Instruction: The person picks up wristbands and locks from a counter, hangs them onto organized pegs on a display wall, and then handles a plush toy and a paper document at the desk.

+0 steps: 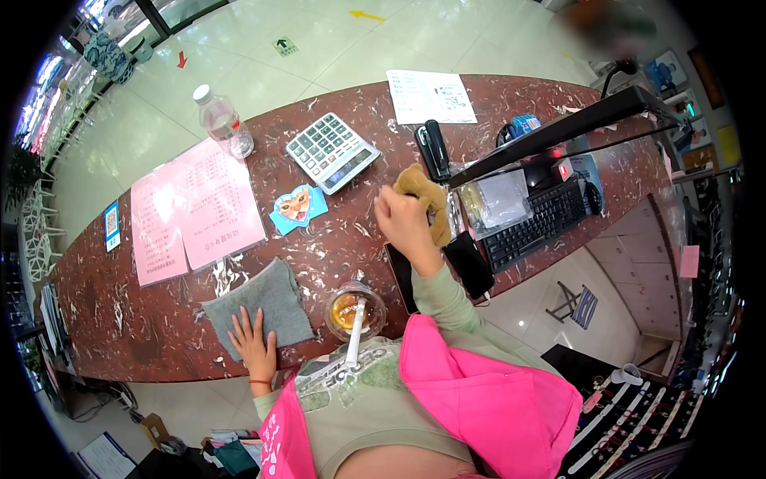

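My left hand [256, 344] lies flat with fingers spread on a folded grey cloth [269, 299] near the counter's front edge. My right hand [407, 218] is curled, overlapping a brown plush toy [441, 212]; whether the fingers grip it is hidden. Between my arms stands a clear plastic cup [379, 311] holding a drink with a fruit slice and a thick white straw [356, 332]. Under and beside my right forearm lie a dark phone-like device [400, 278] and a black smartphone [470, 263]. A heart-shaped animal-face card [296, 205] lies on blue paper left of my right hand.
On the red marble counter [149, 335] are pink laminated sheets [203, 209], a plastic bottle [221, 123], a calculator [332, 152], a stapler [432, 149] and a printed paper [431, 99]. A monitor [556, 135] overhangs a keyboard [532, 224] and a clear packet [497, 203] at right.
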Demonstrator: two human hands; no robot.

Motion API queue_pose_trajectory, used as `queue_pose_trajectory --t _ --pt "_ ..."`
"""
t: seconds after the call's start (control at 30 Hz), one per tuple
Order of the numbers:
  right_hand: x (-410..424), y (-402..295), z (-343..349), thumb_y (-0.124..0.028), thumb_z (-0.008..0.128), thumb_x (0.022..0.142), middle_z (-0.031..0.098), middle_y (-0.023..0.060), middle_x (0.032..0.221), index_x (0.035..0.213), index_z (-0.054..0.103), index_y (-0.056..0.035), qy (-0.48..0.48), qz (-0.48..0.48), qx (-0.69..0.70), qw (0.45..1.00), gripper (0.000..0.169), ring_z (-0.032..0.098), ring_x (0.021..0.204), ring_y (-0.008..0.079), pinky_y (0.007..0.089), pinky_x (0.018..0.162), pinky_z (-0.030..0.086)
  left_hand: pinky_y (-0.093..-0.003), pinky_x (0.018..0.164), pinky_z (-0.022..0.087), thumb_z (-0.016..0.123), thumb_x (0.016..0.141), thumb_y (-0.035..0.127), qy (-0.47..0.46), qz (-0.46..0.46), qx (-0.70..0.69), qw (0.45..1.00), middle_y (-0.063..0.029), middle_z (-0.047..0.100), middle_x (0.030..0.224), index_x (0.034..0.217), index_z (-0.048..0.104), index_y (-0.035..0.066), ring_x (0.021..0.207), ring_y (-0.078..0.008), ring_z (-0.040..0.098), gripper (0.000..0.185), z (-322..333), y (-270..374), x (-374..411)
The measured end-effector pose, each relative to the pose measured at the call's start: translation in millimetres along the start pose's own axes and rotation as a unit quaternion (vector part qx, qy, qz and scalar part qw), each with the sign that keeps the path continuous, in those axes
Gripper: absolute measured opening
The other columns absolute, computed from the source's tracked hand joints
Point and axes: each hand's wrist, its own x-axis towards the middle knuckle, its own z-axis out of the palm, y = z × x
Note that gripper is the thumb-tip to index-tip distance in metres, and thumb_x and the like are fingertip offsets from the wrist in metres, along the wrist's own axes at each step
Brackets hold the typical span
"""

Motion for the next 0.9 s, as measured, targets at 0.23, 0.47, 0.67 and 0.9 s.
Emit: queue_pose_trajectory --t 0.23,0.47,0.67,0.9 --pt "129 59 30 -0.01 0.054 0.083 0.057 0.0222 0.089 0.106 0.048 -0.0026 0.138 0.032 -0.141 0.98 0.025 0.057 0.08 0.0403 0.0464 0.069 0.047 -0.0532 0.111 0.004 0.052 0.086 0.026 0.007 0.011 0.0 1.0 -0.0078 0.019 0.152 0.139 0.039 0.022 0.14 -0.0333 0.012 0.054 -1 -1 3" --pt "207 126 46 -0.017 0.053 0.085 0.046 0.0305 0.127 0.138 0.032 -0.0055 -0.028 0.251 -0.295 0.922 0.058 0.044 0.118 0.0494 0.067 0.089 0.033 -0.0526 0.111 0.003 0.051 0.086 0.025 0.011 0.014 0.006 1.0 -0.0083 0.02 0.152 0.138 0.04 0.02 0.14 -0.0331 0.012 0.053 -3 0 3" --pt "211 138 36 -0.008 0.054 0.082 0.066 0.0213 0.094 0.128 0.038 0.0027 -0.014 0.152 -0.321 0.935 0.051 0.066 0.086 0.0352 0.0436 0.069 0.053 -0.0521 0.111 0.003 0.051 0.086 0.025 0.011 0.002 -0.006 1.0 -0.0087 0.022 0.151 0.137 0.041 0.019 0.14 -0.0328 0.013 0.052 -2 3 1" --pt "178 63 -30 -0.007 0.051 0.082 0.064 0.0261 0.082 0.12 0.041 0.0017 0.193 0.172 -0.226 0.939 0.04 0.064 0.077 0.0434 0.0497 0.068 0.051 -0.0537 0.111 0.004 0.052 0.086 0.026 0.016 0.014 -0.012 1.0 -0.0076 0.021 0.151 0.138 0.04 0.022 0.14 -0.0331 0.014 0.054 -1 -1 2"
